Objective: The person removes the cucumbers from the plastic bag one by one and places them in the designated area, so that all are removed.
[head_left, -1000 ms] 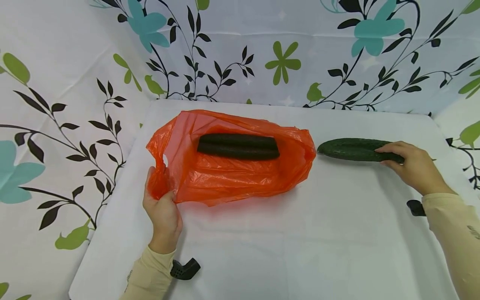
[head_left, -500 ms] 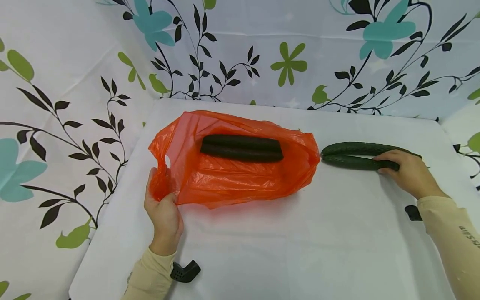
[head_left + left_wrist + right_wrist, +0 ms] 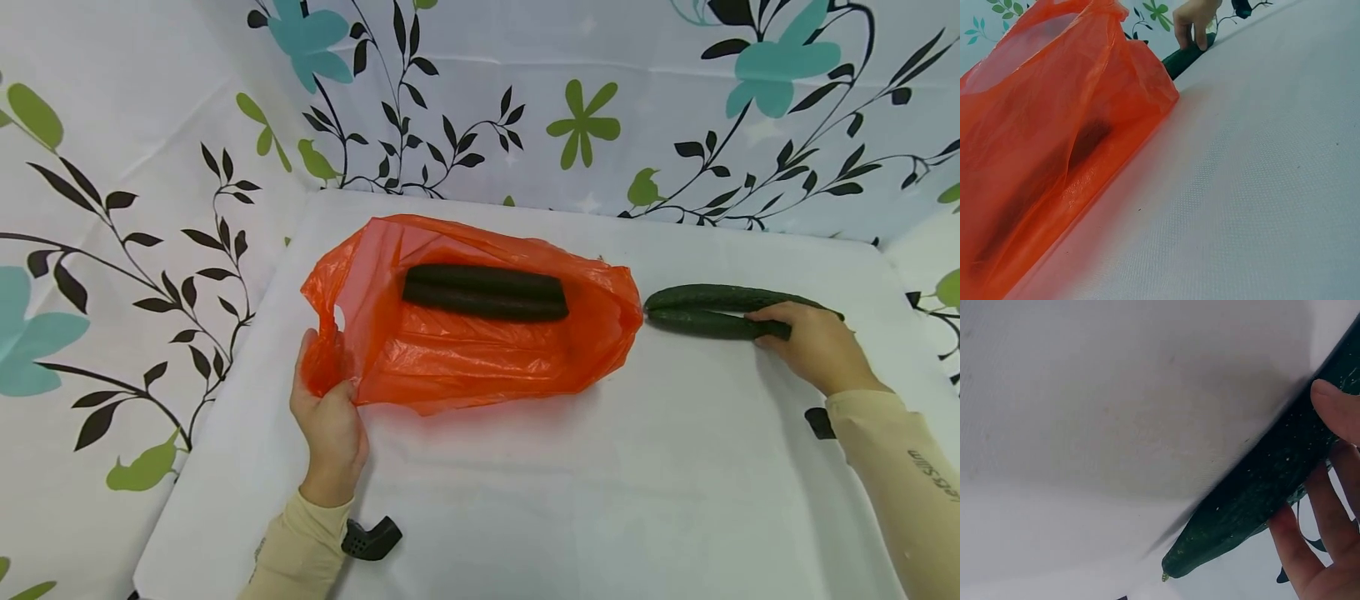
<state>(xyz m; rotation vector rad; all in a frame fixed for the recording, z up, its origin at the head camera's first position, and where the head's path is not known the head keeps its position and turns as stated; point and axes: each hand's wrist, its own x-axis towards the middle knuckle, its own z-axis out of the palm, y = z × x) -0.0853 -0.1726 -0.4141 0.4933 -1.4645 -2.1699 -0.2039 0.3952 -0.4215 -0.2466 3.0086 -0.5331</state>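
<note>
An orange-red plastic bag (image 3: 465, 367) lies with its opening facing up, and two dark green cucumbers (image 3: 483, 293) rest side by side inside. My left hand (image 3: 332, 437) grips the gathered left end of the bag. To the bag's right lie two more cucumbers, close together at their left ends and spread apart at the right. My right hand (image 3: 816, 346) holds the nearer cucumber (image 3: 697, 323) by its right end, thumb on the near side. The farther cucumber (image 3: 720, 295) runs behind the fingers. In the right wrist view the held cucumber (image 3: 1241, 494) slants between thumb and fingers.
A white cloth-covered table (image 3: 562, 500) spreads under everything. Behind it and to the left hangs a white curtain (image 3: 465, 50) printed with leaves, birds and flowers. Dark wrist devices (image 3: 371, 539) stick out beside both sleeves.
My right hand has drawn the nearer cucumber slightly toward me, opening a gap between it and the farther one. The left hand keeps its grip on the bag. The head view has shifted slightly.
</note>
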